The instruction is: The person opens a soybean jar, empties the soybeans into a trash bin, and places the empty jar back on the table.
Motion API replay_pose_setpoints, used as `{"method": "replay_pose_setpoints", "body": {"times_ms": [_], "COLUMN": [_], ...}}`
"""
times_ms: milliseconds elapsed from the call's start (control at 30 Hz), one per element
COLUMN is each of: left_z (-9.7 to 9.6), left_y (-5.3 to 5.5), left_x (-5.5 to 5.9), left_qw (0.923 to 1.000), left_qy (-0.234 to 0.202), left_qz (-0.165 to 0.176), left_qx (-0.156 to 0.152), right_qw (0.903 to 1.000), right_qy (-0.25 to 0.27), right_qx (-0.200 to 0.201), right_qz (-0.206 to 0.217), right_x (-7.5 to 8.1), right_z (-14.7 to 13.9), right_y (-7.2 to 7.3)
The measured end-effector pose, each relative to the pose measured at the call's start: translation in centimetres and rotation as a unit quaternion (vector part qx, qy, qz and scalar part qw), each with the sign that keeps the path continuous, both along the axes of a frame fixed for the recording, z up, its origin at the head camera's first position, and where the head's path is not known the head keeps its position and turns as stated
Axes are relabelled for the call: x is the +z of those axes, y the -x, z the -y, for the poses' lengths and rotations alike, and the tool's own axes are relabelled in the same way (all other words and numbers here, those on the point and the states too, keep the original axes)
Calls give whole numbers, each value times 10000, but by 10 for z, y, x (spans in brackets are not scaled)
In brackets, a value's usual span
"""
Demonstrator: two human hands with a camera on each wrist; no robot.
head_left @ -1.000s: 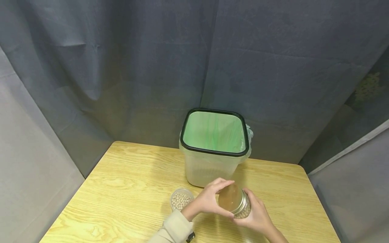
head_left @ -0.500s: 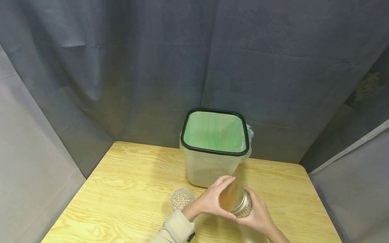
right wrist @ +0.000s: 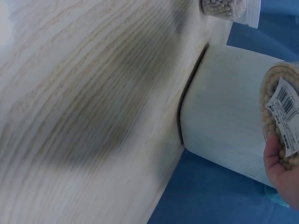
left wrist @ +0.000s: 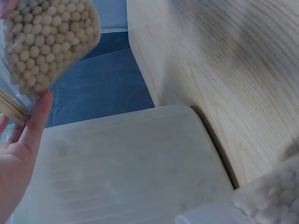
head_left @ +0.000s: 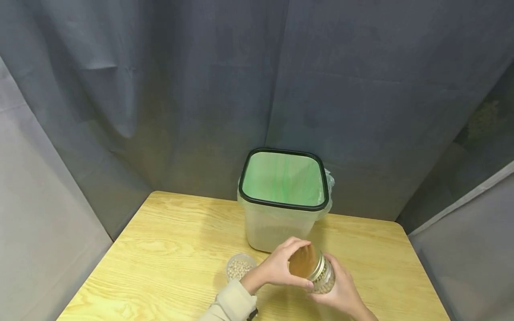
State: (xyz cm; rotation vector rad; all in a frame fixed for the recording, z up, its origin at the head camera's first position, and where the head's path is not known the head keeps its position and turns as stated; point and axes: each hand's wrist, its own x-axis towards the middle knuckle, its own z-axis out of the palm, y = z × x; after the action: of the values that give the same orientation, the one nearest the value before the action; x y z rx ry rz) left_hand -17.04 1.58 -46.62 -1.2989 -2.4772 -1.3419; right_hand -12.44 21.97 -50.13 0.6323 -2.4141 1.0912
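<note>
Above the table in the head view, a tilted clear jar (head_left: 326, 281) of pale round beans, perhaps chickpeas, lies between both hands. Its brown-topped lid (head_left: 302, 262) with a gold rim faces left. My left hand (head_left: 281, 267) grips the lid with thumb and fingers on opposite edges; one finger (left wrist: 39, 116) shows along the rim in the left wrist view. My right hand (head_left: 340, 287) holds the jar's body from the right. A white barcode label (right wrist: 286, 114) covers part of the jar's base in the right wrist view. Whether the lid is loose, I cannot tell.
A black-rimmed bin (head_left: 277, 229) with a green liner stands just behind the hands on the wooden table (head_left: 172, 249). A second clear container (head_left: 239, 266) of pale beans stands by the left forearm. Dark curtains (head_left: 201, 111) hang behind the table.
The head view has shifted slightly, so the bin and table sit lower. Both hands keep hold of the jar and lid; a little more of the jar's side shows beside the lid.
</note>
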Motion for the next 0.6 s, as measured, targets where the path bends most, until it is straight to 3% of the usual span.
{"method": "replay_pose_setpoints", "body": {"times_ms": [233, 400, 600], "left_z": [3, 11, 19], "left_y": [-3, 1, 1], "left_x": [1, -1, -16], "left_qw": [9980, 9944, 9928], "left_qy": [-402, -744, -676], "left_qz": [429, 733, 862], "left_qx": [-249, 152, 481], "right_qw": [9989, 9973, 9956], "right_qy": [462, 688, 764], "right_qx": [81, -95, -421], "right_qz": [20, 253, 345], "right_x": [-1, 5, 18], "right_z": [-4, -11, -23], "right_y": [-6, -7, -12]}}
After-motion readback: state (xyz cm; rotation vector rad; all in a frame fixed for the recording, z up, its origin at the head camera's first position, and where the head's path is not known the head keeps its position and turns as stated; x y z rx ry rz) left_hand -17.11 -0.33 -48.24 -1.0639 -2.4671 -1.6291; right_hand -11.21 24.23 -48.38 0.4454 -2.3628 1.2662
